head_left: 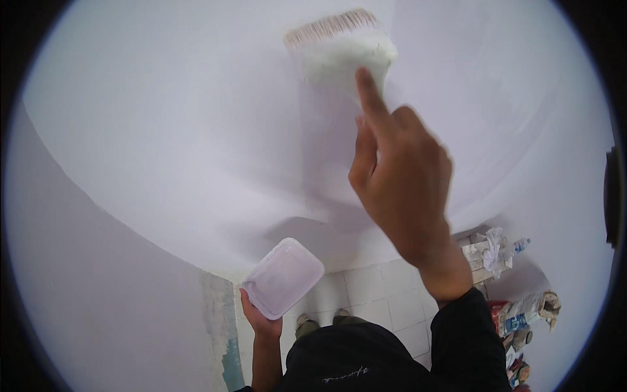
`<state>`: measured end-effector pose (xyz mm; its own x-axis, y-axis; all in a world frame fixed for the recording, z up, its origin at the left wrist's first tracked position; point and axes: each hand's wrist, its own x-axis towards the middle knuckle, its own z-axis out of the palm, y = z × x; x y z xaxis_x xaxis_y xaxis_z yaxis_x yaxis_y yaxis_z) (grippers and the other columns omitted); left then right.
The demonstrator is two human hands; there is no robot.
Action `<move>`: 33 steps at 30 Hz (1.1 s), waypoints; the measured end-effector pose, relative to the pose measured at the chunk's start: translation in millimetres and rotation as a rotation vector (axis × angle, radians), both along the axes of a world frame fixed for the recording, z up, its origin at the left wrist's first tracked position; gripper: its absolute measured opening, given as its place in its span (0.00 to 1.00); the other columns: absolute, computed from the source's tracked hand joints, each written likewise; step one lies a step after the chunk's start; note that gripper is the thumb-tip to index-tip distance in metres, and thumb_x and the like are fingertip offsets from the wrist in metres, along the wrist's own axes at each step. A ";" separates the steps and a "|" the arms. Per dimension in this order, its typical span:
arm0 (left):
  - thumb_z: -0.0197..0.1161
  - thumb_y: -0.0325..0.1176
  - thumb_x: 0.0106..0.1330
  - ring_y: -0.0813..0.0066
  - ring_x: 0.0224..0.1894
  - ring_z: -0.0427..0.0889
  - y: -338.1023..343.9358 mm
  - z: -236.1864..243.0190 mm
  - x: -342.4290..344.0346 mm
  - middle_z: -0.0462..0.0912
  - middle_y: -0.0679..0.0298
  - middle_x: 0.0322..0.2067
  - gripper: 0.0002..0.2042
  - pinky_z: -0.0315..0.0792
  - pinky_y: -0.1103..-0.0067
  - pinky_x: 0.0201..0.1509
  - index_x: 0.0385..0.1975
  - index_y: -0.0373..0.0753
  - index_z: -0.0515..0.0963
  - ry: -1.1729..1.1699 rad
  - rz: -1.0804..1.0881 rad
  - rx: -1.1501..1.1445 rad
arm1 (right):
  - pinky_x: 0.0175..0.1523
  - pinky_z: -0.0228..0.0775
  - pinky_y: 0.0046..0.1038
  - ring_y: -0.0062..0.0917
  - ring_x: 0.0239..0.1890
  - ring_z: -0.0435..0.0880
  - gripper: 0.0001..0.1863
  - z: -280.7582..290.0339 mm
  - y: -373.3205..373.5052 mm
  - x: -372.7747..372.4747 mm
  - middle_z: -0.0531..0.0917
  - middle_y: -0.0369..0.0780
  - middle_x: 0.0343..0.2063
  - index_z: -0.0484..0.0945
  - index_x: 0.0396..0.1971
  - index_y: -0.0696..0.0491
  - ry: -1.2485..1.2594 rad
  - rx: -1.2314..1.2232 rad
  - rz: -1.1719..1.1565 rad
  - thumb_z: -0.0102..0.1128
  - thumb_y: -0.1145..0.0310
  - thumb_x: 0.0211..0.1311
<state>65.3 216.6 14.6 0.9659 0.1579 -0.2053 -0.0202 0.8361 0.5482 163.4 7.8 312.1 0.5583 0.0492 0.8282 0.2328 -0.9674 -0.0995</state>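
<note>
My right hand (408, 166) is raised in front of the wall, closed round the handle of a wide paintbrush (346, 55). Its index finger lies stretched along the brush's white, paint-covered head. The pale bristles point up and to the left against the wall; whether they touch it is hard to tell. Most of the handle is hidden inside the hand. Lower down, my left hand (261, 319) grips a shallow rectangular plastic tub (286, 277) by its lower left edge. Pale lilac paint coats the inside of the tub.
A white-lilac wall (196, 150) fills the view ahead, with a bare, peeling strip (222, 320) low at left. White floor tiles (372, 294) lie below. At right are a small bench (482, 258) with plastic wrap, a bottle (521, 245), and several cluttered containers (519, 333).
</note>
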 end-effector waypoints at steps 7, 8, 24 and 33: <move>0.34 0.55 0.76 0.59 0.66 0.67 -0.7 -2.8 3.0 0.69 0.58 0.63 0.30 0.61 0.62 0.69 0.67 0.39 0.61 0.012 -0.011 0.012 | 0.15 0.65 0.32 0.30 0.10 0.70 0.34 -114.8 -13.6 19.1 0.71 0.39 0.21 0.64 0.68 0.45 0.187 -0.025 -0.057 0.58 0.72 0.59; 0.34 0.55 0.76 0.59 0.66 0.67 0.5 -5.6 -3.0 0.69 0.58 0.63 0.30 0.61 0.62 0.69 0.67 0.39 0.61 0.011 -0.004 0.006 | 0.15 0.66 0.32 0.30 0.10 0.70 0.34 -123.3 -12.2 11.0 0.71 0.39 0.22 0.64 0.68 0.45 0.250 -0.048 -0.078 0.58 0.72 0.59; 0.34 0.55 0.76 0.58 0.66 0.67 4.3 -4.9 -11.9 0.69 0.57 0.63 0.30 0.61 0.62 0.69 0.67 0.39 0.61 -0.003 0.005 -0.015 | 0.40 0.76 0.44 0.45 0.32 0.84 0.19 -47.8 -27.4 -16.4 0.84 0.49 0.27 0.79 0.53 0.50 0.668 -0.060 -0.017 0.55 0.65 0.62; 0.35 0.55 0.75 0.59 0.66 0.68 1.9 -3.0 -0.2 0.69 0.58 0.63 0.30 0.61 0.62 0.69 0.67 0.39 0.61 -0.015 -0.010 -0.024 | 0.24 0.72 0.34 0.34 0.16 0.78 0.19 36.6 -0.6 0.2 0.77 0.41 0.18 0.82 0.52 0.48 -0.044 -0.158 0.096 0.60 0.72 0.58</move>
<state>65.1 218.4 11.6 0.9703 0.1434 -0.1947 -0.0196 0.8492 0.5277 163.7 7.2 348.7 0.5083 0.2316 0.8295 0.3256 -0.9433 0.0638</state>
